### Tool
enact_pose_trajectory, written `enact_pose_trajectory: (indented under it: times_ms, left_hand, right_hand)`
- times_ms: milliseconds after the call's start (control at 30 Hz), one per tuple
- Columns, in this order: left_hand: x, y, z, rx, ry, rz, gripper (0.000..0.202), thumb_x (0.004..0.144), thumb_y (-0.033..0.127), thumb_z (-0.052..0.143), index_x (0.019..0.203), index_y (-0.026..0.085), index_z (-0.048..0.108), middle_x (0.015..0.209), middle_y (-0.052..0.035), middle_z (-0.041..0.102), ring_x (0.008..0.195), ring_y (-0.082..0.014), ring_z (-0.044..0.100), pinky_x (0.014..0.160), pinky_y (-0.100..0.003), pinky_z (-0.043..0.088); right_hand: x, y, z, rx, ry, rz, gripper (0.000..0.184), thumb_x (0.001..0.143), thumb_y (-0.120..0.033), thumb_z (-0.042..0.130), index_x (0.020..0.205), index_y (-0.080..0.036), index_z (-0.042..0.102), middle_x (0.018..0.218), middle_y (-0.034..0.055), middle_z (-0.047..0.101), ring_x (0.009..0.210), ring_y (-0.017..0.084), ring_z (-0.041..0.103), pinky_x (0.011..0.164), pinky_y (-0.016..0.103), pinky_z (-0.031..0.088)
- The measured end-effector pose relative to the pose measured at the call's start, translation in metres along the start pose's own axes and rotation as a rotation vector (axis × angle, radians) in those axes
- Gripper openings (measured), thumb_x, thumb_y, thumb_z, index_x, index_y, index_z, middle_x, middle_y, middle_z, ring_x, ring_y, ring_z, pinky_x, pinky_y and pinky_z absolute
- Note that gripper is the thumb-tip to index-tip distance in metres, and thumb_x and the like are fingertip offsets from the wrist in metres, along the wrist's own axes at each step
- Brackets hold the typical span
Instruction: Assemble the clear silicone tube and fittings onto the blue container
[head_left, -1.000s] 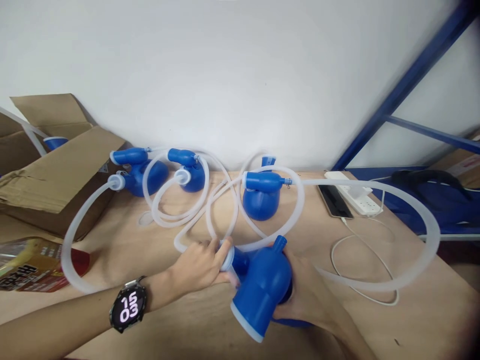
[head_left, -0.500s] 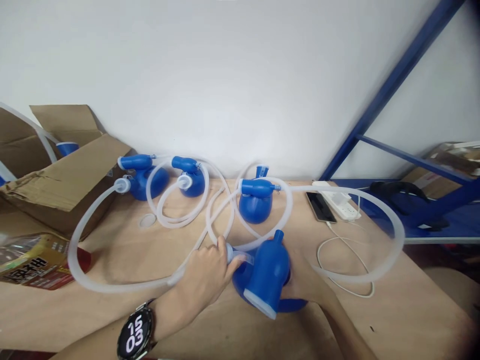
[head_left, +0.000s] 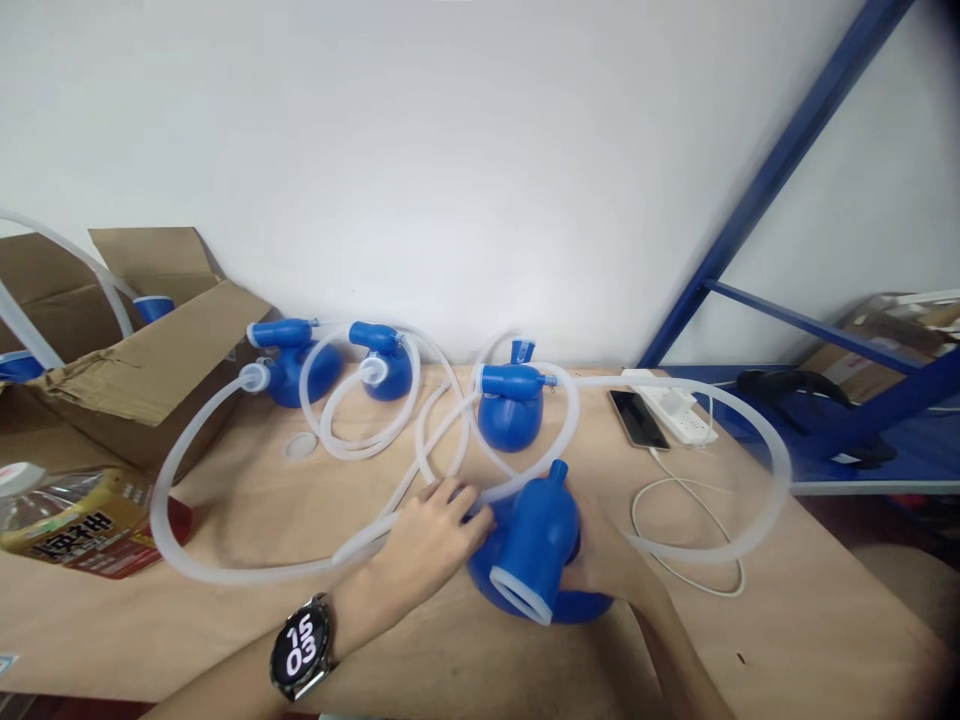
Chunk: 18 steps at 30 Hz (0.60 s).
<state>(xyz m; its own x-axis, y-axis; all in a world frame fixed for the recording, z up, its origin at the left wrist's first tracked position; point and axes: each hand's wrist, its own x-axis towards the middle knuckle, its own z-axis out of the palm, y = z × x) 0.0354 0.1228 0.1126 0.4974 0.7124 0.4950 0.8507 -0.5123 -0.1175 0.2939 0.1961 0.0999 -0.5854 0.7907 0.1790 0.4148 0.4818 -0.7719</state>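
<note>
My left hand (head_left: pixel 431 540), with a watch on its wrist, is closed on the end of a translucent hose (head_left: pixel 225 572) where it meets a blue plastic pump body (head_left: pixel 534 550) lying on the wooden table (head_left: pixel 787 640). From behind and the right, my right hand (head_left: pixel 609 570) grips that blue body, and the body mostly hides it. The body's wide white-rimmed mouth points toward me. Three more blue pumps with hoses stand at the back of the table: one on the left (head_left: pixel 292 365), one beside it (head_left: pixel 386 362) and one in the middle (head_left: pixel 511 405).
An open cardboard box (head_left: pixel 142 370) holding more hoses and blue parts sits at the left. A drink bottle (head_left: pixel 67 520) lies at the left front edge. A phone (head_left: pixel 637 418), a white power strip (head_left: pixel 679 410) and its cable (head_left: pixel 686 540) lie at the right. A blue shelf frame (head_left: pixel 780 165) stands beyond.
My left hand has slid along the hose toward the blue body until it covers the joint. The body has tipped lower onto the table. The view has shifted a little.
</note>
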Motion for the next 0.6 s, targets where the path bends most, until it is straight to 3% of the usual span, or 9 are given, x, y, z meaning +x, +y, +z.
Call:
enact_pose_trajectory:
  times_ms: [100,300,500,600]
  left_hand:
    - [0.000,0.004,0.005,-0.066,0.029,-0.047,0.019,0.106,0.025,0.059,0.088,0.019,0.064,0.089,-0.0042,0.066,0.085,-0.0263,0.064,0.065,-0.038,0.050]
    - [0.002,0.008,0.010,-0.150,0.093,-0.134,0.028,0.109,0.024,0.051,0.084,0.018,0.062,0.089,-0.0032,0.068,0.085,-0.0236,0.061,0.072,-0.039,0.046]
    - [0.004,0.003,0.006,-0.263,-0.074,-0.206,0.016,0.103,0.023,0.064,0.087,0.019,0.065,0.090,-0.0008,0.068,0.088,-0.0244,0.061,0.075,-0.041,0.043]
    - [0.003,0.003,0.004,-0.252,-0.131,-0.203,0.014,0.104,0.025,0.064,0.091,0.020,0.066,0.095,-0.0010,0.069,0.093,-0.0251,0.062,0.078,-0.041,0.045]
  right_hand:
    - [-0.002,0.001,0.001,0.066,-0.021,0.024,0.090,0.062,-0.052,0.087,0.139,-0.019,0.054,0.116,0.0142,0.074,0.107,0.038,0.072,0.099,0.054,0.058]
    - [-0.001,-0.001,0.000,0.065,-0.035,0.052,0.089,0.062,-0.051,0.086,0.139,-0.019,0.055,0.115,0.0135,0.074,0.111,0.039,0.071,0.097,0.052,0.059]
    - [-0.002,0.005,0.001,0.068,-0.040,0.046,0.089,0.063,-0.049,0.088,0.140,-0.019,0.053,0.123,0.0151,0.072,0.116,0.038,0.070,0.099,0.052,0.057]
    - [-0.004,0.013,0.001,0.034,-0.030,0.069,0.100,0.060,-0.054,0.090,0.144,-0.018,0.050,0.128,0.0171,0.070,0.118,0.040,0.068,0.101,0.055,0.056]
